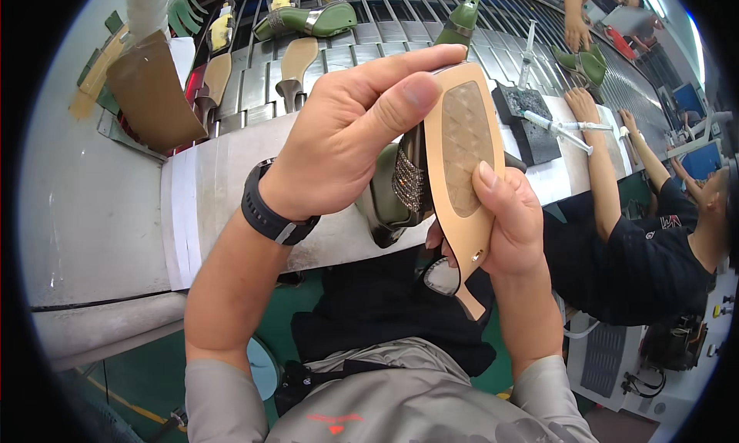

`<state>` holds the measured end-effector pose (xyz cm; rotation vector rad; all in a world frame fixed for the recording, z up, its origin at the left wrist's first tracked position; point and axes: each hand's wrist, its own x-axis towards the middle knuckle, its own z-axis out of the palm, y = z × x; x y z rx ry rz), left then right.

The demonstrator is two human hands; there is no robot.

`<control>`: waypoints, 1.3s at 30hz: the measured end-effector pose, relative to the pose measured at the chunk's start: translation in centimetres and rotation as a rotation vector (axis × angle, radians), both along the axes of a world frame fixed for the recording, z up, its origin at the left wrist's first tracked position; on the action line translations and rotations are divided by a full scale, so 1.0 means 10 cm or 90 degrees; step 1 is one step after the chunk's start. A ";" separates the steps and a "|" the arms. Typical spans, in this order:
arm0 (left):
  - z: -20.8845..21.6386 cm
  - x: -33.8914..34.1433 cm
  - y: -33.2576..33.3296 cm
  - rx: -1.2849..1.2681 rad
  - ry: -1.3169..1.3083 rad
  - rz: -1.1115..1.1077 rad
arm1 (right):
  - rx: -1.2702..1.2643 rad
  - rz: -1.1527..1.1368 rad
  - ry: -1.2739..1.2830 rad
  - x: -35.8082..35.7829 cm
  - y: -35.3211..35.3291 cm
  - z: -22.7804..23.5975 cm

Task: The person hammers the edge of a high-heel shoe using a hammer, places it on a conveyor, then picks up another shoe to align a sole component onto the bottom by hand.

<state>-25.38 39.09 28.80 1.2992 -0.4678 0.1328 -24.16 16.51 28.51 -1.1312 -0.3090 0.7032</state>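
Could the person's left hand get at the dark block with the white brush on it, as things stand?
Probably not right away. The left hand is gripping the tan-soled green shoe together with the right hand, and the dark block lies beyond that shoe, near a co-worker's arm.

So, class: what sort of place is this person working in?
Most likely a shoe factory line. Both hands hold a green shoe sole-up, more shoes ride a slatted conveyor, and a co-worker sits alongside.
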 end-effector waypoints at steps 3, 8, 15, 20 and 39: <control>0.00 -0.03 0.02 0.048 -0.021 0.021 | 0.009 -0.032 0.016 -0.01 0.02 -0.04; 0.03 -0.10 0.01 0.038 -0.010 -0.030 | -0.001 0.022 -0.011 0.02 -0.05 0.02; 0.09 -0.59 -0.04 -0.041 0.021 0.088 | 0.032 -0.033 -0.109 -0.48 0.01 -0.07; 0.10 -1.12 0.00 -0.091 0.001 0.147 | -0.057 0.038 -0.459 -0.70 0.12 -0.02; 0.28 -1.42 0.27 0.061 0.117 0.504 | -0.069 0.097 -0.569 -0.75 0.70 -0.05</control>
